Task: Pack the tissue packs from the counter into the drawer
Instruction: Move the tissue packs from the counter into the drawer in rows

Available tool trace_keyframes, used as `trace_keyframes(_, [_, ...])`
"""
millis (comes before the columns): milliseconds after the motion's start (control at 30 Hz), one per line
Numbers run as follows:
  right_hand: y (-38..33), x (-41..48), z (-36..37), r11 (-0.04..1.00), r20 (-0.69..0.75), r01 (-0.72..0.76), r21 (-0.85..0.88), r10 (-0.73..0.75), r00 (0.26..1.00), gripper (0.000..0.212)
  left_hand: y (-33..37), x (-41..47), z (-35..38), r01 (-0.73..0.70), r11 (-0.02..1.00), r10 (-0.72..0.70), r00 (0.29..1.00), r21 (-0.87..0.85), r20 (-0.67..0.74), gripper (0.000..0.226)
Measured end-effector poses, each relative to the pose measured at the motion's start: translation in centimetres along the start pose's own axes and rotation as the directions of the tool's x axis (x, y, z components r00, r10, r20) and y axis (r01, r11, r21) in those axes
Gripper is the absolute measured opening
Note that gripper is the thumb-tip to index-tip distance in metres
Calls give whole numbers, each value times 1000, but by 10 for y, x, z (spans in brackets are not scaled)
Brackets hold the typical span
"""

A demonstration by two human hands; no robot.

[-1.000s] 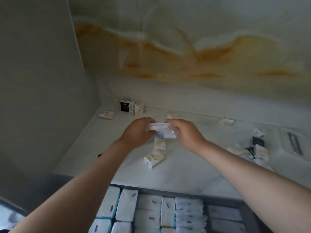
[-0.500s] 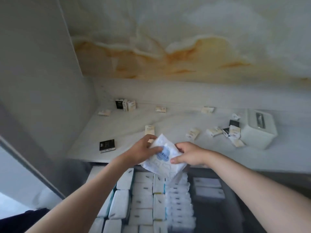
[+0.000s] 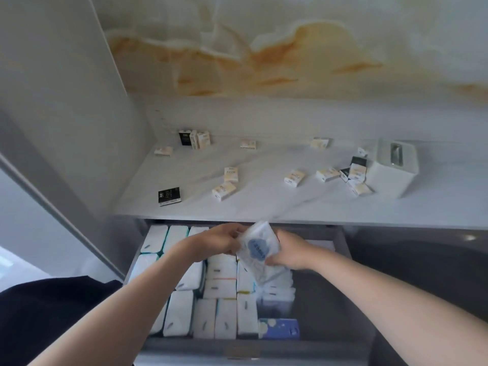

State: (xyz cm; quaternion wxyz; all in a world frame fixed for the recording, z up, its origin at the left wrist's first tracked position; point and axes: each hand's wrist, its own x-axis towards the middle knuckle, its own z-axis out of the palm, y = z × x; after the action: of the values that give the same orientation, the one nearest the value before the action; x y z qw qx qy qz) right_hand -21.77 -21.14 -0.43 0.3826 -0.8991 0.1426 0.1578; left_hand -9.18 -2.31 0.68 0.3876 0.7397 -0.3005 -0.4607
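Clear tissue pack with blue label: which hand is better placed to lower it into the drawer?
The right hand: it grips the clear plastic tissue pack low, nearest the grey drawer's bare floor.

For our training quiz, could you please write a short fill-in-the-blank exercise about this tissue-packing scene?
1. The left hand and right hand hold a clear plastic tissue pack whose round label is ___.
2. They hold it over the open grey drawer, whose white packs fill its ___ part.
3. The white square tissue box stands at the pale marble counter's ___ end.
Missing words: blue; left; right.
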Motion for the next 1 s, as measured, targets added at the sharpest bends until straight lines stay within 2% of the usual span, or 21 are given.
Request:
trace_keyframes(133, [13, -4, 10, 999, -13, -50, -16, 50, 999, 53, -3, 7, 20, -28, 956, 53, 996, 293, -78, 27])
trace_keyframes(233, [12, -11, 4, 999, -12, -54, 2, 54, 998, 50, -4, 11, 29, -29, 906, 80, 991, 423, -104, 18])
trace_keyframes(333, [6, -18, -9, 995, -79, -3, 102, 11, 997, 84, 4, 11, 38, -24, 876, 83, 991, 481, -101, 22])
trace_keyframes(400, [-1, -22, -17, 996, -92, 49, 69, -43, 995, 91, 11, 12, 46, -40, 866, 113, 987, 498, -117, 27])
trace_keyframes(467, [-7, -26, -25, 992, -36, 54, -117, -59, 998, 72, 16, 15, 56, -55, 870, 146, 978, 490, -148, 33])
trace_keyframes(533, [-12, -30, -28, 942, 52, 11, -334, 7, 999, 52, 18, 20, 65, -79, 866, 188, 966, 494, -175, 38])
trace_keyframes(600, [-12, -33, -27, 892, 124, -17, -452, 81, 989, 46, 19, 24, 74, -109, 850, 225, 960, 515, -166, 42])
trace_keyframes(733, [-3, -39, -37, 861, 212, -14, -508, 141, 967, 34, 17, 29, 80, -118, 908, 168, 982, 403, -89, 58])
trace_keyframes(800, [4, -44, -48, 875, 223, -46, -481, 172, 959, 30, 9, 31, 81, -91, 904, 108, 994, 419, -17, 63])
trace_keyframes(900, [18, -49, -54, 877, 253, -47, -478, 188, 949, 22, -12, 35, 89, -108, 751, 93, 994, 652, 58, 51])
trace_keyframes(1000, [26, -54, -49, 869, 280, 2, -496, 157, 947, 31, -36, 42, 102, -101, 537, 125, 991, 838, 40, 47])
